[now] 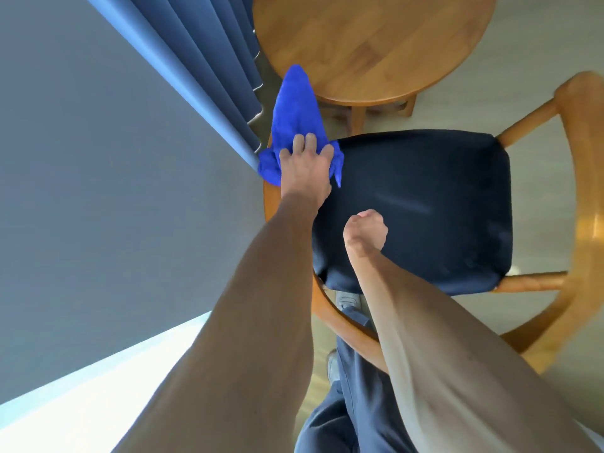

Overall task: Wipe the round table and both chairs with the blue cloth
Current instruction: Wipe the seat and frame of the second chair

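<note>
A wooden chair with a dark navy seat (425, 204) fills the middle of the view, and its curved wooden frame (578, 204) runs along the right side and beneath my arms. My left hand (305, 168) presses the blue cloth (294, 109) onto the chair's left arm rail, beside the seat's far left corner. The cloth trails away from my fingers towards the round wooden table (372, 44). My right hand (366, 232) is a closed fist over the near left part of the seat and holds nothing.
Dark blue curtains (209, 53) hang at the left, right beside the chair and the table. A grey wall (98, 191) takes up the left side. Light wood floor (539, 76) shows around the table and chair. My legs and shoes (346, 302) stand behind the chair.
</note>
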`<state>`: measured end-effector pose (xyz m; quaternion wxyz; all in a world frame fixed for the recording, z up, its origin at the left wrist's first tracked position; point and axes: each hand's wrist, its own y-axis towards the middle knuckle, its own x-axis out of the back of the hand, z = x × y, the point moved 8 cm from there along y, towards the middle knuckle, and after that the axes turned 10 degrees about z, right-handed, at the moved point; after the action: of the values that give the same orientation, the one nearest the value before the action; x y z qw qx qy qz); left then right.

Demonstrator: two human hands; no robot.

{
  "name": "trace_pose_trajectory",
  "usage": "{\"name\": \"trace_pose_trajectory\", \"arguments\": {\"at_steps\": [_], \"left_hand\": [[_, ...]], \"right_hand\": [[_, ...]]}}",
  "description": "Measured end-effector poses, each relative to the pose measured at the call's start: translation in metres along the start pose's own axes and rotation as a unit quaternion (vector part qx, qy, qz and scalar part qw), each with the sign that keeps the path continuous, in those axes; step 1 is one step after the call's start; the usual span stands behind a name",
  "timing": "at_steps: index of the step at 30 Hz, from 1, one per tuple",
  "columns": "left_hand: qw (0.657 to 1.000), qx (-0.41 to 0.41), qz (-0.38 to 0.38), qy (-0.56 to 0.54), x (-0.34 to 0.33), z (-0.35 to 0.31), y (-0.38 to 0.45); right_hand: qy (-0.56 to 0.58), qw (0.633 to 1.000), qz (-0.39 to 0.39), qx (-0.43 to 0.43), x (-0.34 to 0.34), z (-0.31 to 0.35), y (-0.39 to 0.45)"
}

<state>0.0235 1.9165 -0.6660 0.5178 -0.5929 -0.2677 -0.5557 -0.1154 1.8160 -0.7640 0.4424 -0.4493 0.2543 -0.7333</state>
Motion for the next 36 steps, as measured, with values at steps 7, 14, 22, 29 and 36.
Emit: {"name": "trace_pose_trajectory", "arguments": {"at_steps": [7, 14, 22, 29, 36], "left_hand": [[0.983, 0.043, 0.121, -0.130, -0.024, -0.045, -0.095], [0.833, 0.192, 0.202, -0.478, -0.021, -0.090, -0.154], [0.583, 0.225, 0.224, -0.748, -0.006, -0.167, -0.159], [0.569, 0.292, 0.227, -0.734, -0.025, -0.200, -0.149], [0.546, 0.381, 0.195, -0.720, -0.008, -0.240, -0.133]], "right_hand": [[0.099, 0.991, -0.085, 0.029, 0.072, -0.018, -0.054], [0.055, 0.998, -0.025, 0.007, 0.132, -0.055, -0.085], [0.200, 0.979, 0.031, 0.028, 0.179, -0.074, -0.075], [0.089, 0.992, 0.074, 0.048, 0.212, -0.085, -0.034], [0.008, 0.998, 0.037, 0.050, 0.244, -0.042, -0.012]]}}
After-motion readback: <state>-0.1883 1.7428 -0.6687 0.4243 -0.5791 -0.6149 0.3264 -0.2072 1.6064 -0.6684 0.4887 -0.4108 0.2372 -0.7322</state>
